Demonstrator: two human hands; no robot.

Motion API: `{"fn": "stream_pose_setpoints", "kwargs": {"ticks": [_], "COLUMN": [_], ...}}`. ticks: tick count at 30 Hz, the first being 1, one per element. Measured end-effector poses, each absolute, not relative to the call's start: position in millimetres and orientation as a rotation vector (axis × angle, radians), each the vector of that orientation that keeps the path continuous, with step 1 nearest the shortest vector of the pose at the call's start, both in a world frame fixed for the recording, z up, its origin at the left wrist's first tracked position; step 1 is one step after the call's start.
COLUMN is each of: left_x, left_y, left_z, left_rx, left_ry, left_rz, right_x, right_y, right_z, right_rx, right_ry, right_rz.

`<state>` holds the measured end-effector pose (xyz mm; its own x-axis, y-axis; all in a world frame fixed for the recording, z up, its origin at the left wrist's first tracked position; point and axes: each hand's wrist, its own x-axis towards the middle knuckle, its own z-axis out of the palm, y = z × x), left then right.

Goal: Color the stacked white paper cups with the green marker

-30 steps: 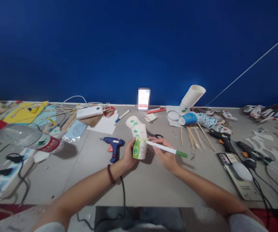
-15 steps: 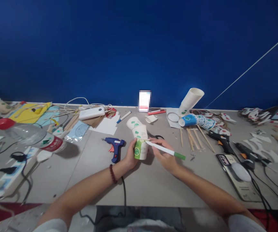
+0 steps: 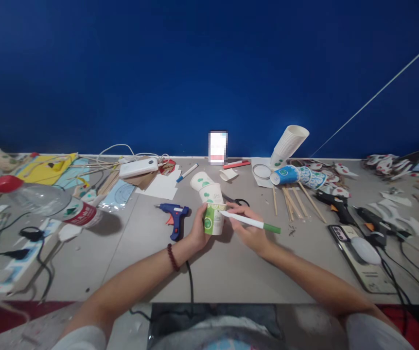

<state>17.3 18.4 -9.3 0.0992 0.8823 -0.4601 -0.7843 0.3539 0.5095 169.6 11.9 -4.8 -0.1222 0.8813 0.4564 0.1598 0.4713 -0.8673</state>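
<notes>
A chain of joined white paper cups (image 3: 213,219) stands tilted in front of me, its nearest cup partly coloured green. My left hand (image 3: 199,231) is closed around the left side of that nearest cup. In my right hand (image 3: 248,232) I grip a white marker (image 3: 245,219) with a green end. The marker's tip is at the cup's printed face, touching it or very close. A pair of scissors (image 3: 239,201) lies behind the cups, half hidden by them. Left of my left hand rests a blue glue gun (image 3: 175,216).
A clear bottle with a red cap (image 3: 54,201) lies at left by a power strip (image 3: 27,262). Stacked cups (image 3: 288,145), blue-patterned cups (image 3: 286,175) and wooden sticks (image 3: 290,206) are at right. Nearer lie black glue guns (image 3: 335,206) and a phone (image 3: 362,267).
The view has shifted slightly. The marker tip has moved a little against the cup's green-and-white face, and both hands keep their hold.
</notes>
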Motion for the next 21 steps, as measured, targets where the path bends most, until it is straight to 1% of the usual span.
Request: {"fn": "stream_pose_setpoints", "kwargs": {"ticks": [8,21], "left_x": [16,17], "left_y": [16,16], "left_z": [-4,-7], "left_rx": [0.173,0.195], "left_ry": [0.815,0.817], "left_rz": [1.206,1.192], "right_x": [168,169], "right_y": [10,9], "right_z": [-6,6], "right_rx": [-0.894,-1.001], "right_ry": [-1.610,-1.562], "right_rz": [0.794,0.756]}}
